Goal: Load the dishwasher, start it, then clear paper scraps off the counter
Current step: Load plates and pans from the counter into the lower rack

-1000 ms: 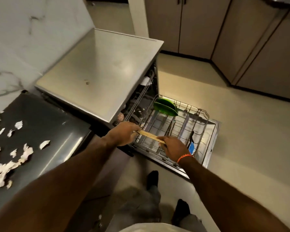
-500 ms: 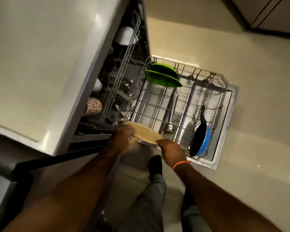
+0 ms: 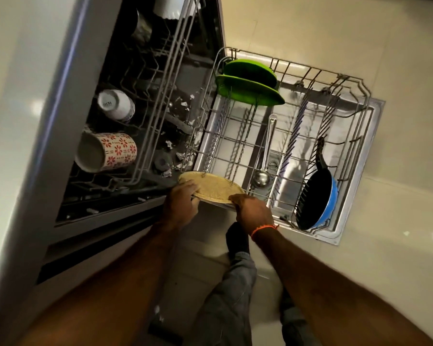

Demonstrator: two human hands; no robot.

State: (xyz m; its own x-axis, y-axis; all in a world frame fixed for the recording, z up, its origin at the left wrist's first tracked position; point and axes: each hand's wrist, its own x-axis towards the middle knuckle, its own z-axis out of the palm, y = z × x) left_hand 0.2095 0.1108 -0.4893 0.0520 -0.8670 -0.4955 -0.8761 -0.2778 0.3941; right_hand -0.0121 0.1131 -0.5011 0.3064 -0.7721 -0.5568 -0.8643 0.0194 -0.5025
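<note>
Both hands down at the near edge of the pulled-out lower wire rack, bringing in a round, flat, tan speckled plate. Left hand clamped on the plate's left rim, fingers curled over the top face; right hand pinching the right rim, thumb side on the edge. Plate tilted, its far edge over the rack's front tines, not yet slotted upright.

Looks stiff and fairly light, probably a hard composite or ceramic, so likely to chip if knocked on wire. Matte face, so not too slippery by the look of it. Rim grip at opposite sides seems the sound choice; needs turning on edge to drop between tines.

Now the racks. Lower one: two green plates standing at the far left corner, a steel ladle lying across the middle, a blue pan with a black inside propped on edge at the right. Upper rack, inside the machine: a floral red-and-white mug on its side, a white cup bottom up, something white further back, too cropped to name. Pale scraps scattered on the tub floor below.
</note>
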